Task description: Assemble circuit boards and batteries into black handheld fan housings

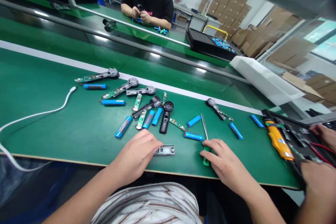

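Observation:
My left hand (138, 152) rests near the table's front edge with its fingers curled onto the end of a small grey plastic cover (165, 150). My right hand (223, 162) lies to the right, fingers pinched over a small green circuit board (206, 161) flat on the mat. Metal tweezers (204, 126) lie just beyond that hand, beside a blue battery cell (193, 136). A black handle shell (166, 113) sits behind the cover.
Several blue cells, green boards and motor assemblies (130, 84) are strewn over the green mat (52, 112). A white cable (39, 113) runs at left. Another person's hands (319, 178) work at a black tray with a yellow tool (278, 141) at right. Someone sits across the conveyor (148, 1).

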The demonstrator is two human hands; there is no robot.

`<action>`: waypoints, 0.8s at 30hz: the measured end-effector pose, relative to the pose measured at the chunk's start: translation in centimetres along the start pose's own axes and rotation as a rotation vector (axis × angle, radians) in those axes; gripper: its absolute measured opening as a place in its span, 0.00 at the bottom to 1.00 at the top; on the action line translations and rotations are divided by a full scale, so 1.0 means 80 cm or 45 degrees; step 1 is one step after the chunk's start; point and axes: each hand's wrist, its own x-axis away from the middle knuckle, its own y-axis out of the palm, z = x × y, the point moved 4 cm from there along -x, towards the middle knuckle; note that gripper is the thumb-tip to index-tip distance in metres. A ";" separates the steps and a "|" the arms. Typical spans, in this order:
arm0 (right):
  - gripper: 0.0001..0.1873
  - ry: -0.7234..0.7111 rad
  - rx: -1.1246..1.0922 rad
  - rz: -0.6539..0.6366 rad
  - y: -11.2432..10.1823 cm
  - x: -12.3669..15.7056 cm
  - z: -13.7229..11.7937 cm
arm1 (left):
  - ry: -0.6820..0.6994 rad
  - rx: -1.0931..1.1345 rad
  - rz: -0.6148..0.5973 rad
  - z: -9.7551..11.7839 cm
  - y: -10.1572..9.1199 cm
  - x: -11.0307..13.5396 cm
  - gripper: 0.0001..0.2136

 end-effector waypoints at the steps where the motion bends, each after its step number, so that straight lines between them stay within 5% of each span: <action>1: 0.14 -0.020 -0.017 0.037 0.003 -0.003 -0.001 | -0.008 -0.007 -0.006 0.001 -0.001 -0.001 0.13; 6: 0.10 -0.032 -0.287 0.326 0.009 -0.033 -0.018 | 0.002 -0.047 -0.004 0.007 -0.005 -0.003 0.10; 10: 0.08 0.256 -0.867 0.427 0.016 -0.073 -0.031 | 0.033 -0.096 0.017 0.006 -0.001 0.001 0.12; 15: 0.13 0.533 -1.468 0.271 0.035 -0.141 -0.041 | 0.049 -0.171 0.012 0.008 0.000 0.004 0.15; 20: 0.14 0.422 -1.326 0.050 0.024 -0.193 -0.047 | -0.003 -0.164 0.010 0.004 0.001 0.005 0.17; 24: 0.16 0.366 -1.324 -0.061 0.038 -0.181 -0.033 | -0.012 -0.261 0.009 -0.008 0.019 0.007 0.15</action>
